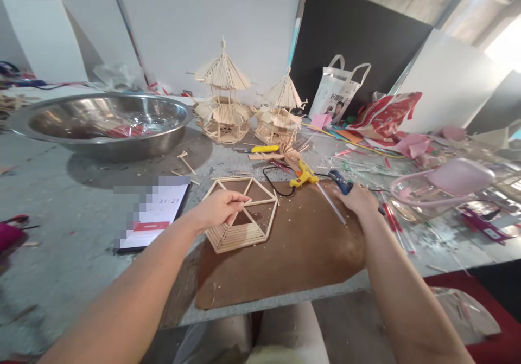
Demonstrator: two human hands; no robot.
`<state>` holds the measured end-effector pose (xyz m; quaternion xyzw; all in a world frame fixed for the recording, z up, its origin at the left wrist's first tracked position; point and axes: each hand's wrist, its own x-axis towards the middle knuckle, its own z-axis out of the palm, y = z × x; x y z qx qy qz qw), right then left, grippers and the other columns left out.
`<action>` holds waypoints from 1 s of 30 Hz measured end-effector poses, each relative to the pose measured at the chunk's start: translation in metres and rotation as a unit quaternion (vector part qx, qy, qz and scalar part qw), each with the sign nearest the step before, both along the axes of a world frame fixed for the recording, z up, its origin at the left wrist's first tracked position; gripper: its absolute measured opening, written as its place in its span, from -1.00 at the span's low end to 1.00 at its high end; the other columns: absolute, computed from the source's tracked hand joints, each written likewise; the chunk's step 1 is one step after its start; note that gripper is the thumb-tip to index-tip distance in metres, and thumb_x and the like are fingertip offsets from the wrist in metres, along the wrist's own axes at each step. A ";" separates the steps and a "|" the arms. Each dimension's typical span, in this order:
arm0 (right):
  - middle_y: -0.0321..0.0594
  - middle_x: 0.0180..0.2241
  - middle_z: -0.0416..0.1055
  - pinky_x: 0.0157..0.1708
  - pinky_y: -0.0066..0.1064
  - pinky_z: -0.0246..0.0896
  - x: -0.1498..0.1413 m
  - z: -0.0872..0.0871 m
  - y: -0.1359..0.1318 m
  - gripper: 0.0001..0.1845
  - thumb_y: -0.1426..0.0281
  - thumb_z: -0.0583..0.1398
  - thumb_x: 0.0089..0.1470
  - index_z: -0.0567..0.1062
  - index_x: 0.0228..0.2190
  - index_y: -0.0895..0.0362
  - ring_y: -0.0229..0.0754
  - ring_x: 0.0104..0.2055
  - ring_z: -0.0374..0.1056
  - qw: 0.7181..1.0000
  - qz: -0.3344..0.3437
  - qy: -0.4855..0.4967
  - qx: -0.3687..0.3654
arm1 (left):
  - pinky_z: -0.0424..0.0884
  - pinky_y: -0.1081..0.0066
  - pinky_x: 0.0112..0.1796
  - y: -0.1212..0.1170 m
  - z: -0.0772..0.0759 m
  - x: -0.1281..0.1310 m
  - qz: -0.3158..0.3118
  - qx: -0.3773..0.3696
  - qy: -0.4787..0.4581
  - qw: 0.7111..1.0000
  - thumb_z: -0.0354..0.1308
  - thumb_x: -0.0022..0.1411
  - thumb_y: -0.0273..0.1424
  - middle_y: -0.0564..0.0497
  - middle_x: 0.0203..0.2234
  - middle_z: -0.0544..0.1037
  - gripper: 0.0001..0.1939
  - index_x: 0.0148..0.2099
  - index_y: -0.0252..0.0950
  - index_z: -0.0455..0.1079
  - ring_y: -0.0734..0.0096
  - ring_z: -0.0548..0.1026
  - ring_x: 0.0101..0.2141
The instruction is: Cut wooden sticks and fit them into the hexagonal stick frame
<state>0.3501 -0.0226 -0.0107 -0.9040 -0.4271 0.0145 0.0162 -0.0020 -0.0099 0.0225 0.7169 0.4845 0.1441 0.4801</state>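
Observation:
My left hand (222, 208) is over a hexagonal frame of thin wooden sticks (244, 236), its thumb and fingers pinched near the middle. Whatever is between those fingertips is too small to make out. The frame's near left sections are filled with rows of sticks; others are open. My right hand (359, 200) closes around a dark blue tool (341, 181) at the mat's right edge; its kind is partly hidden. Between the hands, a yellow glue gun (304, 175) lies with a clear glue stick (331, 204) protruding from it.
Beneath the frame lies a brown mat (301, 255). A phone (157, 217) and a steel basin (163, 141) are at left. Two stick pagodas (224, 109) stand behind, near a yellow cutter knife (264, 149). A pink plastic container (459, 182) and scraps lie at right.

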 end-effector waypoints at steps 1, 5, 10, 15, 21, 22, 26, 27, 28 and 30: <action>0.17 -0.11 0.30 -0.17 -0.16 0.13 0.003 -0.004 0.002 -0.19 -0.11 0.02 -0.19 0.29 -0.11 0.30 0.14 -0.06 0.24 1.000 -0.005 -0.003 -0.006 | 0.11 0.51 -0.55 0.000 0.000 0.000 0.000 -0.011 -0.012 1.000 -0.05 0.08 -0.35 0.19 -0.81 0.23 -0.59 -0.01 -0.38 0.29 0.55 0.20 -0.68; 0.19 -0.07 0.25 -0.11 -0.11 0.07 0.011 -0.019 0.007 -0.20 -0.09 0.00 -0.15 0.27 -0.09 0.33 0.16 -0.01 0.17 0.999 -0.009 -0.026 -0.019 | 0.05 0.51 -0.59 0.003 -0.004 -0.003 0.006 -0.056 -0.067 0.996 0.01 0.04 -0.31 0.17 -0.78 0.25 -0.57 -0.04 -0.40 0.29 0.58 0.15 -0.68; 0.16 0.04 0.13 -0.04 0.07 -0.13 0.003 -0.017 0.004 -0.35 0.05 -0.04 -0.02 0.28 -0.07 0.30 0.20 0.09 -0.01 0.993 0.053 -0.076 0.070 | -0.05 0.53 -0.63 0.006 -0.008 -0.003 0.074 -0.105 -0.146 0.981 0.09 -0.03 -0.34 0.19 -0.70 0.19 -0.68 -0.20 -0.40 0.32 0.66 0.07 -0.69; 0.04 -0.22 0.38 -0.17 -0.20 0.07 -0.041 0.004 0.014 -0.52 0.15 -0.09 0.04 0.45 -0.27 0.19 0.06 -0.08 0.23 0.977 0.126 0.090 0.146 | -0.05 0.55 -0.64 0.006 -0.008 0.000 0.100 -0.106 -0.160 0.976 0.12 -0.04 -0.31 0.21 -0.74 0.15 -0.74 -0.31 -0.37 0.30 0.67 0.08 -0.69; -0.11 -0.69 0.35 -0.52 -0.33 0.17 -0.077 -0.005 0.053 -0.37 -0.08 -0.11 -0.06 0.47 -0.59 0.15 -0.11 -0.58 0.33 0.967 0.101 0.213 0.091 | 0.01 0.56 -0.65 0.004 -0.008 0.004 0.067 -0.101 -0.169 0.978 0.10 0.00 -0.29 0.10 -0.59 0.36 -0.76 -0.35 -0.38 0.23 0.70 0.16 -0.69; -0.13 -0.71 0.34 -0.54 -0.33 0.16 -0.078 -0.008 0.059 -0.37 -0.09 -0.11 -0.08 0.47 -0.57 0.14 -0.12 -0.60 0.31 0.966 0.091 0.221 0.096 | 0.03 0.56 -0.65 0.003 -0.008 0.004 0.058 -0.099 -0.170 0.979 0.10 0.01 -0.29 0.09 -0.58 0.38 -0.76 -0.34 -0.37 0.23 0.69 0.19 -0.69; -0.16 -0.67 0.36 -0.53 -0.32 0.18 -0.076 -0.017 0.073 -0.49 -0.04 0.04 -0.16 0.48 -0.43 0.13 -0.11 -0.55 0.33 0.963 0.058 0.225 0.136 | 0.14 0.53 -0.59 0.003 -0.007 0.006 0.045 -0.095 -0.177 0.979 0.13 -0.01 -0.28 0.06 -0.53 0.45 -0.66 -0.20 -0.37 0.24 0.61 0.31 -0.62; -0.15 -0.67 0.36 -0.54 -0.32 0.18 -0.076 -0.019 0.074 -0.50 -0.01 0.06 -0.17 0.48 -0.42 0.14 -0.10 -0.54 0.34 0.962 0.053 0.226 0.146 | 0.16 0.52 -0.57 0.003 -0.006 0.006 0.042 -0.092 -0.177 0.979 0.13 -0.02 -0.28 0.03 -0.48 0.47 -0.62 -0.16 -0.36 0.25 0.60 0.33 -0.60; -0.14 -0.68 0.35 -0.56 -0.32 0.17 -0.075 -0.020 0.075 -0.51 0.01 0.07 -0.17 0.48 -0.42 0.17 -0.09 -0.55 0.34 0.960 0.050 0.229 0.156 | 0.17 0.52 -0.56 0.004 -0.005 0.006 0.040 -0.088 -0.174 0.980 0.14 -0.02 -0.27 0.00 -0.43 0.49 -0.60 -0.14 -0.36 0.27 0.60 0.34 -0.59; -0.13 -0.71 0.34 -0.60 -0.35 0.16 -0.074 -0.023 0.074 -0.53 0.05 0.07 -0.16 0.48 -0.45 0.20 -0.10 -0.58 0.33 0.953 0.060 0.233 0.185 | 0.17 0.52 -0.57 0.005 -0.003 0.007 0.040 -0.074 -0.164 0.983 0.14 -0.03 -0.26 -0.05 -0.38 0.50 -0.61 -0.17 -0.37 0.31 0.61 0.34 -0.58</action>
